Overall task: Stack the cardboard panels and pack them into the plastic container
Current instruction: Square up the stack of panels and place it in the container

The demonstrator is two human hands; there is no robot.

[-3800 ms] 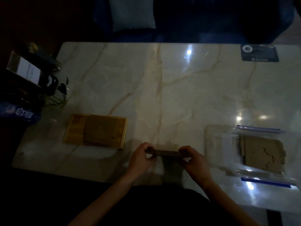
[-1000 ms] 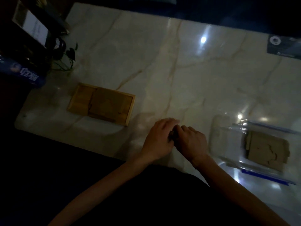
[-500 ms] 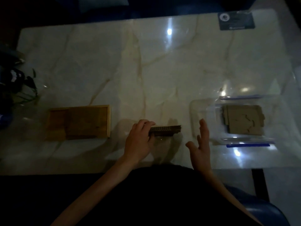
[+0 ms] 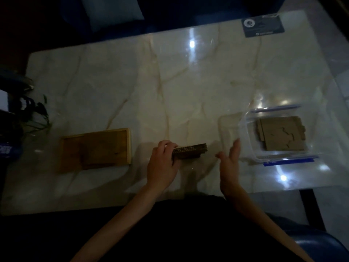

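The dark rectangular card with a round white logo (image 4: 263, 25) at the far right corner of the pale veined marble table (image 4: 170, 87) carries lines of small print, but I can't read any of them in this dim light. At the left edge a blue wrapper with white lettering (image 4: 4, 149) shows only part of its writing, too cut off to make out.

My left hand (image 4: 162, 167) is closed around the left end of the brown stack of corrugated cardboard panels (image 4: 189, 152), fingers curled over its top edge, holding it on edge just above the table in front of me. My right hand (image 4: 229, 165) is open and empty, fingers straight and together, palm turned toward the stack's free right end, a little apart from it.

Just beyond my right hand sits the clear plastic container with blue clip edges (image 4: 245, 148), and flat brown cardboard pieces (image 4: 281, 136) already lie on its floor. To the left of my left hand lies a shallow light wooden tray (image 4: 129, 144).
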